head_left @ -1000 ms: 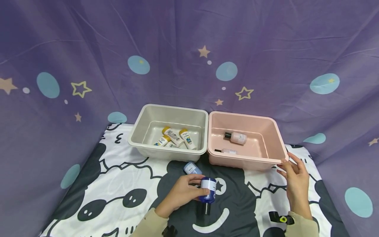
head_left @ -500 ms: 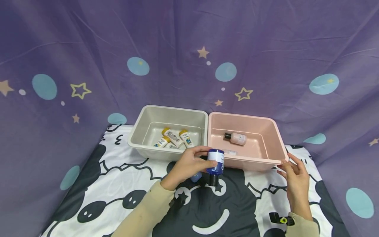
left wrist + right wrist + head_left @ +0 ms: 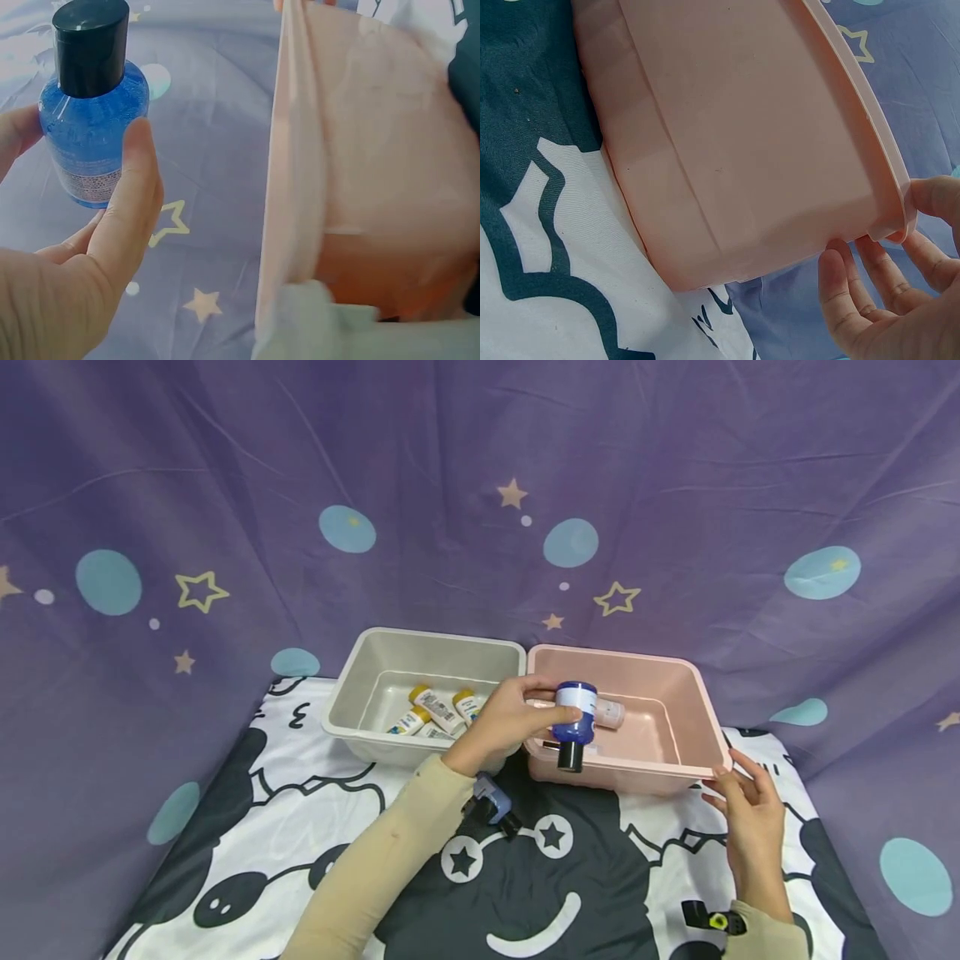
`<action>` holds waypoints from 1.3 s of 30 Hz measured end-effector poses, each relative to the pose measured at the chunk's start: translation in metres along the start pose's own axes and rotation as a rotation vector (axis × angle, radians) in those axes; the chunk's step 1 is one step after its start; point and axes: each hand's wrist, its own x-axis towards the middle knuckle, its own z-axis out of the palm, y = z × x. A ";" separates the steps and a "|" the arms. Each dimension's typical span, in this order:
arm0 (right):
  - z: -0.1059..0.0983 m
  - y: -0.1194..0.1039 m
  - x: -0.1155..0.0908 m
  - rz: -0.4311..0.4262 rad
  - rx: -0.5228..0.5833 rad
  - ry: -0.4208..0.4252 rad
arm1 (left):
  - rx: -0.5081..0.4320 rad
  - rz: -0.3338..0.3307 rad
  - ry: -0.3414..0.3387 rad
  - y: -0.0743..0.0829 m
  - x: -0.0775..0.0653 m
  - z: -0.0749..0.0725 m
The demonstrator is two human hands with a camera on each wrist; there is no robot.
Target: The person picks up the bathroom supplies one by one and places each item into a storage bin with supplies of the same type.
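Note:
My left hand [image 3: 513, 718] pinches a dark blue bottle [image 3: 576, 700] between thumb and fingers, over the front left part of the pink bin [image 3: 637, 770]. The bottle's black cap points toward me in the head view; its clear blue body [image 3: 90, 135] shows in the left wrist view. My right hand [image 3: 753, 827] grips the bin's front right corner, its thumb on the rim [image 3: 885, 135] and fingers beneath. Inside the bin lies a pale pink bottle [image 3: 612, 714], partly hidden behind the held one. A second one there is mostly covered.
A grey bin [image 3: 405, 739] adjoins the pink one on the left, holding several white tubes [image 3: 438, 710] with yellow caps. On the patterned cloth [image 3: 525, 893] lies a light blue bottle [image 3: 491, 795], partly behind my left sleeve. A purple curtain [image 3: 420, 485] hangs behind.
My left hand has carried the dark blue bottle up and rightward from over the cloth to over the pink bin. My right hand keeps its place at the bin's corner.

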 end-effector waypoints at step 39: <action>-0.001 0.001 0.001 -0.026 -0.036 0.002 | 0.260 -0.178 0.136 -0.027 0.145 0.036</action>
